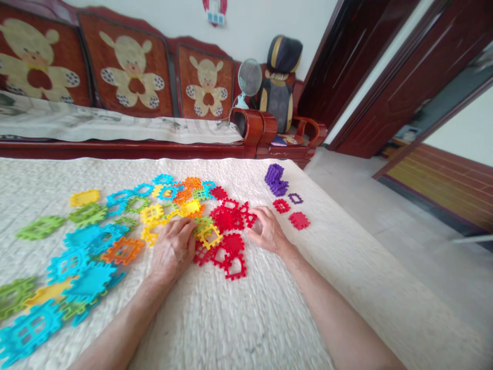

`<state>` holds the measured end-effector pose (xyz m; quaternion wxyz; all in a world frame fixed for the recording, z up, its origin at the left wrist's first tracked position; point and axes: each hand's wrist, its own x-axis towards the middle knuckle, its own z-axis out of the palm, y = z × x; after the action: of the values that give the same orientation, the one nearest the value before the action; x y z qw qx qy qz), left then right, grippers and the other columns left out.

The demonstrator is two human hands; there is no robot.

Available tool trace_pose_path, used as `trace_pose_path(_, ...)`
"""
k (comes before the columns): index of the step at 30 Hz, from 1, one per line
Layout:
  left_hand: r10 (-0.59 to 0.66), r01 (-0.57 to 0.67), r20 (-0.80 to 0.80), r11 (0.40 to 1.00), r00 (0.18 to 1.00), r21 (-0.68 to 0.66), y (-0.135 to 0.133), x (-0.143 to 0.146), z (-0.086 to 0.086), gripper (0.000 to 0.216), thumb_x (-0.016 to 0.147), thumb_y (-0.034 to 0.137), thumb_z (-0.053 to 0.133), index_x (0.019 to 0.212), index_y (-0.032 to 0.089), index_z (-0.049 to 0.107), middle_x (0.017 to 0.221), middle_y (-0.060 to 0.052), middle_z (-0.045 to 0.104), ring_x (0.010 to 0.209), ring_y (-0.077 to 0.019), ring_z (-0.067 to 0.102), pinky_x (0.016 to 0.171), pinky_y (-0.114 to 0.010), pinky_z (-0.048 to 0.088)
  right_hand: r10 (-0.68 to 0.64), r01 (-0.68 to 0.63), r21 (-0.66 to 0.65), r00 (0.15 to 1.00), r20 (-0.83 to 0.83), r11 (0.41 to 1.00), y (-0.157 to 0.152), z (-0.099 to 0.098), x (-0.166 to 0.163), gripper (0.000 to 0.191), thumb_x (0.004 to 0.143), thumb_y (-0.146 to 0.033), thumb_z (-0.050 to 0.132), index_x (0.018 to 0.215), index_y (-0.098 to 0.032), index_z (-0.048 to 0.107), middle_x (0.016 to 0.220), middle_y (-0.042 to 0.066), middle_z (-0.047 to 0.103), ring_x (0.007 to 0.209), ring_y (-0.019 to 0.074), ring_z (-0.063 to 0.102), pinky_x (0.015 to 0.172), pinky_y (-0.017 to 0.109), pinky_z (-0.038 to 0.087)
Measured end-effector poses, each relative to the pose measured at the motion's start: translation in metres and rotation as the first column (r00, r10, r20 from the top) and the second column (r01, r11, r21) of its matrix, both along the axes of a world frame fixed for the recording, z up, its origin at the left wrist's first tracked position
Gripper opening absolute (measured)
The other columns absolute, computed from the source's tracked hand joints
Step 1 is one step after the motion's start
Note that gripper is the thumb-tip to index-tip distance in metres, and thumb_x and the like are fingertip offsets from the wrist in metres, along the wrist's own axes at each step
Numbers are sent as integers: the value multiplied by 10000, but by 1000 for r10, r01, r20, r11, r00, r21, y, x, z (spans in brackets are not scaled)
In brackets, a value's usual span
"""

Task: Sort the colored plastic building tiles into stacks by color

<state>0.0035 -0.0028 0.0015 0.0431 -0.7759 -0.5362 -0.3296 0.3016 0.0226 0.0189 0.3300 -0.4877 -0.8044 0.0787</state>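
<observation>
Red interlocking plastic tiles (223,218) lie in a loose heap between my hands, some solid and some with window-like openings. At the heap's right edge, my right hand (268,232) has its thumb and fingers around a small red tile (251,220). My left hand (176,245) rests palm down with curled fingers at the left of the heap; its fingertips are hidden among the tiles. Just right of those fingers is a yellow window tile (210,237), lying over green and red ones. Orange tiles (192,183) and a yellow tile (190,207) lie beyond.
Blue tiles (88,282), green tiles (40,227) and an orange tile (123,251) spread across the left of the quilted tablecloth (215,329). Stacked purple tiles (276,180) stand at the right, near two separate red tiles (299,220). Behind is a wooden sofa (254,126) with a fan (249,77).
</observation>
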Motion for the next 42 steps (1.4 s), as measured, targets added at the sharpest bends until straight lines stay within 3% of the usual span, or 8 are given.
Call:
trace_pose_path(7,17,-17,-31,1000,999,-8,-1,0,1,312,950,233,408,1074,210,693,1157,-85,689,1074,-256,599,922,-408,512,40,-37,47,997,-71,998,-2,12,-9,163,832,-398,649,856,-236,644,1099,69,657,1116,260,605,1036,459,423)
trace_pose_path(9,20,-20,-22,1000,1000,-8,-1,1,1,307,942,229,414,1066,214,695,1147,-83,690,1073,-255,600,924,-406,514,52,-47,64,996,-70,997,-1,13,-19,177,816,-360,653,943,-237,657,1130,74,668,1138,265,595,1040,461,411)
trace_pose_path(12,24,-24,-23,1000,999,-9,-1,1,2,296,935,221,425,1053,210,696,1145,-81,691,1066,-254,604,922,-400,517,64,-65,13,997,34,998,-1,10,-34,382,785,-314,663,1155,-223,633,1229,102,663,1189,294,571,1055,510,379)
trace_pose_path(15,19,-19,-32,1000,999,-5,-1,0,1,301,938,211,423,1069,199,694,1159,-87,691,1075,-258,606,927,-406,515,48,-45,-38,994,99,998,0,8,-41,437,784,-289,659,1211,-208,614,1233,120,665,1179,310,574,1042,545,376)
trace_pose_path(22,2,-2,-17,1000,1000,13,1,-1,0,296,944,226,421,1059,215,694,1133,-80,698,1060,-254,619,939,-415,509,118,-109,90,988,-98,990,3,13,-37,501,818,-266,621,1312,-238,537,1304,101,609,1247,260,551,1077,470,443)
trace_pose_path(30,-8,9,-8,1000,1000,20,1,-1,-2,289,954,227,417,1060,214,686,1141,-82,693,1064,-248,620,938,-405,506,-98,110,130,991,-90,985,19,4,6,584,752,-129,558,1330,-186,488,1295,150,571,1251,293,542,1096,476,453)
trace_pose_path(36,-14,14,-15,999,1000,48,2,-2,-3,274,957,225,432,1056,212,686,1129,-82,696,1054,-249,622,930,-397,506,-126,135,129,989,-78,982,23,-1,16,589,743,-116,549,1320,-214,479,1306,131,568,1249,290,541,1111,477,442)
trace_pose_path(42,-15,17,-40,998,999,60,2,-3,-4,264,958,231,442,1061,207,684,1135,-80,699,1030,-247,629,918,-397,509,-292,293,66,956,-33,954,22,-6,17,397,836,-317,616,1199,-159,583,1137,145,582,1096,308,594,996,459,509)
